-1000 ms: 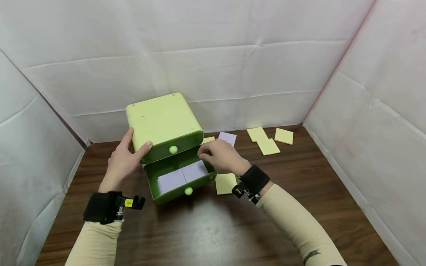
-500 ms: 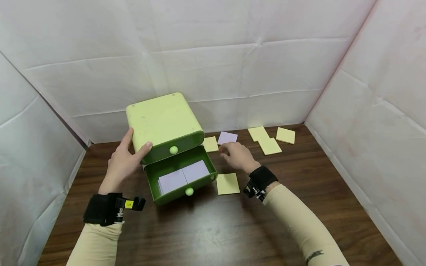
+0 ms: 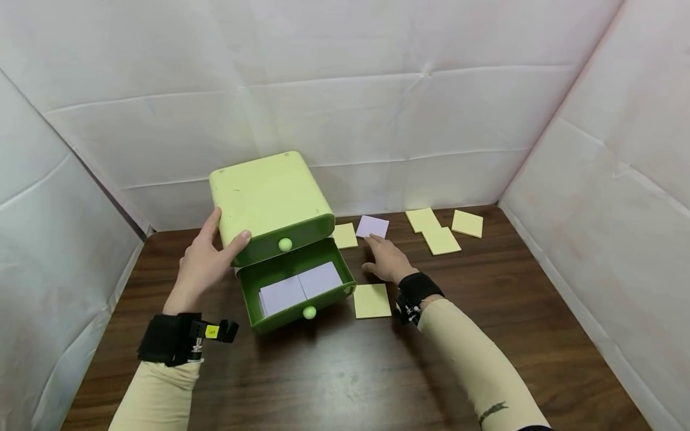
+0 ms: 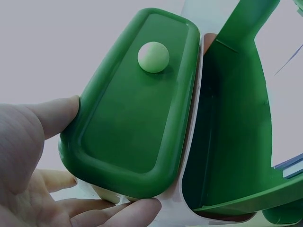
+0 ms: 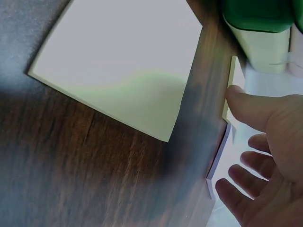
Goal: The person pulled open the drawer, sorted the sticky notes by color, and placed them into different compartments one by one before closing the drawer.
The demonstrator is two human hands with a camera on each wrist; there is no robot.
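While the purple pad [image 3: 372, 226] lies flat on the worktop [image 3: 345, 371] just right of the green drawer box [image 3: 272, 203], the right hand [image 3: 385, 260] hovers over its near edge, fingers loosely spread, holding nothing. The left hand [image 3: 207, 260] grips the box's upper left corner; its lower drawer [image 3: 296, 287] stands pulled out.

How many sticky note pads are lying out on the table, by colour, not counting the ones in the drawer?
Yellow pads: 5
Purple pads: 1
Total: 6
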